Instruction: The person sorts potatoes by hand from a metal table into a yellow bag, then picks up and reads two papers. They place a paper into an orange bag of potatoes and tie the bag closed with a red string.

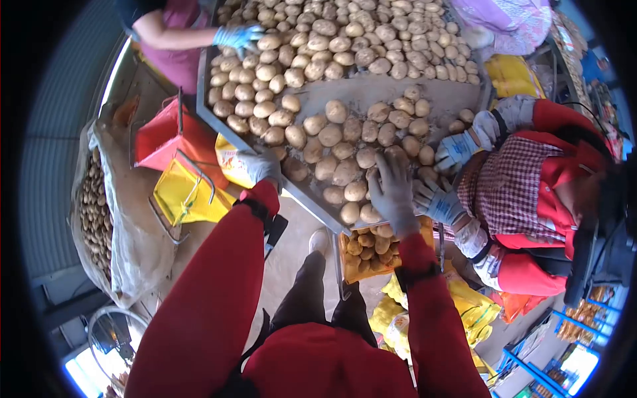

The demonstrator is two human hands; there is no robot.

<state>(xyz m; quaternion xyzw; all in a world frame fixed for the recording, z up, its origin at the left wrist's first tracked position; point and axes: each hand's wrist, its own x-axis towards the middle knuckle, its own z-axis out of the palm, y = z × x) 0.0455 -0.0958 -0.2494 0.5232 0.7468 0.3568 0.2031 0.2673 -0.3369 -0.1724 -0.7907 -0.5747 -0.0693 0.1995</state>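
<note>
My left hand (263, 166), in a grey glove, is at the metal rim (306, 201) of the sorting table, beside a printed yellow sack (229, 158). Its fingers are smeared and I cannot tell how they are bent. My right hand (393, 192), gloved too, reaches over the loose potatoes (346, 172) with its fingers spread. A potato (396, 154) lies just beyond its fingertips. Below my right wrist, an orange mesh sack (352, 260) holds several potatoes (381, 244) under the table's near edge.
A person in a checked apron (507, 179) works at the right, their gloved hands (438, 201) close to mine. Across the table, another gloved hand (239, 38) touches potatoes. Red (178, 142) and yellow (192, 198) containers stand left, near a big white sack (142, 225). Yellow sacks (468, 302) lie lower right.
</note>
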